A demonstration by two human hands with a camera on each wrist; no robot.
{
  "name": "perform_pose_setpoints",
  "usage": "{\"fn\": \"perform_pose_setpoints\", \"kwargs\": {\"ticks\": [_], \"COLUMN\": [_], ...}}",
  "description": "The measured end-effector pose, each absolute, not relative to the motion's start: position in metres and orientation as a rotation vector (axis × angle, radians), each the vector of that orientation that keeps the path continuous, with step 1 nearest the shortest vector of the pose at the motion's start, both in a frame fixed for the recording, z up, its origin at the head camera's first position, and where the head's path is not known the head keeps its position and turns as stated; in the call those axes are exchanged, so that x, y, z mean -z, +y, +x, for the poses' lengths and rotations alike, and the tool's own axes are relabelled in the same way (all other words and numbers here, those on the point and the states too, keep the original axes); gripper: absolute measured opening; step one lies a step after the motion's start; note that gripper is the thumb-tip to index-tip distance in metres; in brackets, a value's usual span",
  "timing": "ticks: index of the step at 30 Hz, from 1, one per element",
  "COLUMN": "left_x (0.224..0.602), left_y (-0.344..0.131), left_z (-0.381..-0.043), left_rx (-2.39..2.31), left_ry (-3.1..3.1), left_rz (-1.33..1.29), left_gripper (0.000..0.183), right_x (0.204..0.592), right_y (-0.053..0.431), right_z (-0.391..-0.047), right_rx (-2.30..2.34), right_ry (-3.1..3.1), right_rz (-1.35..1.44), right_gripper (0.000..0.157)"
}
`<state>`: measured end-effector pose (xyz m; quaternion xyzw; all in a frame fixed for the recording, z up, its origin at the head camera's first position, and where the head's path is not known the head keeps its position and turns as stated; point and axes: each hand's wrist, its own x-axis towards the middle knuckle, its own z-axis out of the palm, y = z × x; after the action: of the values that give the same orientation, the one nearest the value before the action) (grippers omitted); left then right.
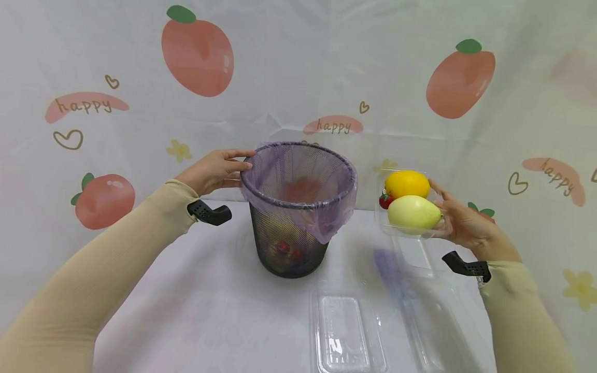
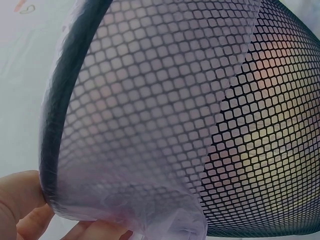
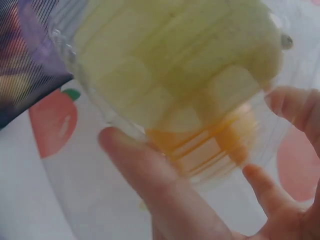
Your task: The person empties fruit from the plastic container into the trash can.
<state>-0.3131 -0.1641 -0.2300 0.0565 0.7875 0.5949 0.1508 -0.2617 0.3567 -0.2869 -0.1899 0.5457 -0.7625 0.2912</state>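
In the head view a black mesh wastebasket (image 1: 263,233) stands upright, lined with a purple plastic bag (image 1: 328,223) folded over its rim. My left hand (image 1: 214,171) grips the rim at its left side; some fingers lie behind the bag's edge in the left wrist view. Red and yellowish things show blurrily through the mesh. To the right of the basket, my right hand (image 1: 468,228) holds up a clear plastic box (image 1: 381,228) from beneath and the side. Inside it lie a yellow lemon-like fruit (image 1: 407,183), a pale green pear-like fruit (image 1: 414,212) and a strawberry (image 1: 385,200).
Clear plastic trays (image 1: 342,331) lie on the white table (image 1: 224,311) in front of the basket and further right. A purple strip (image 1: 391,267) shows near the right trays. Directly behind the basket hangs a printed cloth (image 1: 280,62).
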Motion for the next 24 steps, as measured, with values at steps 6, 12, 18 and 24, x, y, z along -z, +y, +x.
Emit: {"fn": "perform_pose_setpoints", "kwargs": {"ticks": [6,12,18,24], "left_x": [0.230,0.230,0.230,0.229], "left_y": [-0.164,-0.165,-0.164,-0.164], "left_z": [-0.313,-0.313,-0.312,-0.312], "left_rx": [-1.706,-1.699,-1.702,-1.709], "left_ry": [2.254,2.257,2.249,2.244], "left_rz": [0.176,0.188,0.195,0.181], "left_gripper": [0.056,0.056,0.055,0.055], "right_x": [0.265,0.246,0.224,0.199], "right_y": [0.351,0.338,0.320,0.298], "right_z": [-0.264,-0.268,-0.272,-0.277], "right_rx": [2.092,2.186,2.216,2.191], "right_ry": [1.526,1.627,1.652,1.739], "right_rz": [-0.466,-0.368,-0.316,-0.229], "right_gripper": [0.066,0.068,0.064,0.068]}}
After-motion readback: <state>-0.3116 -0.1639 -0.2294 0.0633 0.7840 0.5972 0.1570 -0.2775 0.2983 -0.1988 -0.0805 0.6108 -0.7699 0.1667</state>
